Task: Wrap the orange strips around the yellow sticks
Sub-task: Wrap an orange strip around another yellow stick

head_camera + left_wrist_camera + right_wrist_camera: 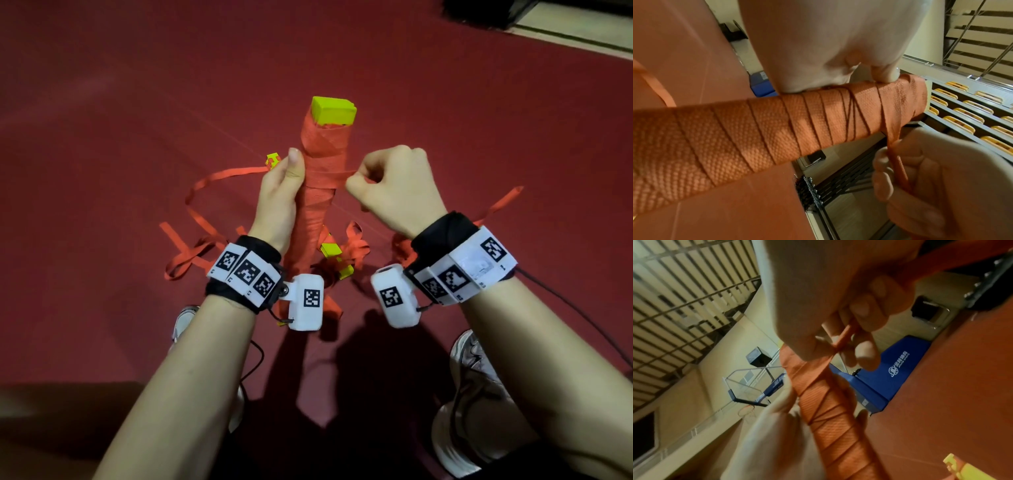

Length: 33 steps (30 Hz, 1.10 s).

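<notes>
We lose the lower end of the yellow stick (334,111) behind the left hand (279,202) and the left wrist camera (306,301) below it. The orange strip (317,192) covers most of its length. The right hand (394,188) hides where the strip's free end runs from the stick. The right wrist view is blurred, so we cannot read fingertip contact there.

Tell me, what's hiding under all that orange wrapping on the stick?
A yellow stick: its bare square end pokes out above the orange strip wound round it. The rest of it is covered, so its surface cannot be seen. The left hand grips it; the right hand pinches the strip's tail.
</notes>
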Available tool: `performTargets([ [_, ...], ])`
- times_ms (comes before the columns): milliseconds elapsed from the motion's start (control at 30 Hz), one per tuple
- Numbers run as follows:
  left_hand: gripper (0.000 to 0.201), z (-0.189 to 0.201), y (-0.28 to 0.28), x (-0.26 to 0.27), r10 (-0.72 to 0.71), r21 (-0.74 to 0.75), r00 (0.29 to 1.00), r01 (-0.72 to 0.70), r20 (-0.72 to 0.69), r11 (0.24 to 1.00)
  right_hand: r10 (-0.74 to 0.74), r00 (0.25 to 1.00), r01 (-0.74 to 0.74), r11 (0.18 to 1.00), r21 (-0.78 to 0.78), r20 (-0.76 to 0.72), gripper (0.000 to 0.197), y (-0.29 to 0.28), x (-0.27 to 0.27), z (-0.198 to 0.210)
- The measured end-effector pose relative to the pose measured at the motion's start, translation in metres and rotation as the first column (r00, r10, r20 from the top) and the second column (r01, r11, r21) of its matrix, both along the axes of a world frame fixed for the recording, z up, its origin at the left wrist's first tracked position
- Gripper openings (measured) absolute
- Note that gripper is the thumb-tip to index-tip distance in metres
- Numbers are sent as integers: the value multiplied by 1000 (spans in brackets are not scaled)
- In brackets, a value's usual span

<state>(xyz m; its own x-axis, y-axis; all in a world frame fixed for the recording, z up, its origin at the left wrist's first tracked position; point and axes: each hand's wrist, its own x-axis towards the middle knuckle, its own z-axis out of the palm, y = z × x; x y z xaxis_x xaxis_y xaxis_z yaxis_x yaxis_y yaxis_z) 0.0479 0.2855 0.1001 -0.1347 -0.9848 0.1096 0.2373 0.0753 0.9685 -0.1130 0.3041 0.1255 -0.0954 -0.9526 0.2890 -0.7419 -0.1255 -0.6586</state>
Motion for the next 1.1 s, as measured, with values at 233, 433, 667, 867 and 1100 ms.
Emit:
performTargets([
  [233, 64, 9, 8, -10, 111, 60, 976, -124, 187, 990, 88, 993, -99, 986, -134, -80, 29, 5, 10, -7],
  [433, 37, 10, -4, 4, 176, 18, 934, -191, 312, 981, 111, 981, -144, 967, -209, -162, 4, 23, 33, -1],
  [667, 54, 15, 0, -6, 108, 9, 949, -116, 297, 993, -9, 993, -18, 974, -226, -118, 32, 21, 33, -2],
  [867, 62, 19, -1, -13, 243, -61, 911, -237, 334, 970, 93, 992, -112, 964, -241, -87, 28, 17, 28, -3],
  [1100, 46, 6, 7, -26, 700, -552, 648, -481, 299, 681, 75, 991, -94, 981, -171, -115, 13, 15, 18, 3],
])
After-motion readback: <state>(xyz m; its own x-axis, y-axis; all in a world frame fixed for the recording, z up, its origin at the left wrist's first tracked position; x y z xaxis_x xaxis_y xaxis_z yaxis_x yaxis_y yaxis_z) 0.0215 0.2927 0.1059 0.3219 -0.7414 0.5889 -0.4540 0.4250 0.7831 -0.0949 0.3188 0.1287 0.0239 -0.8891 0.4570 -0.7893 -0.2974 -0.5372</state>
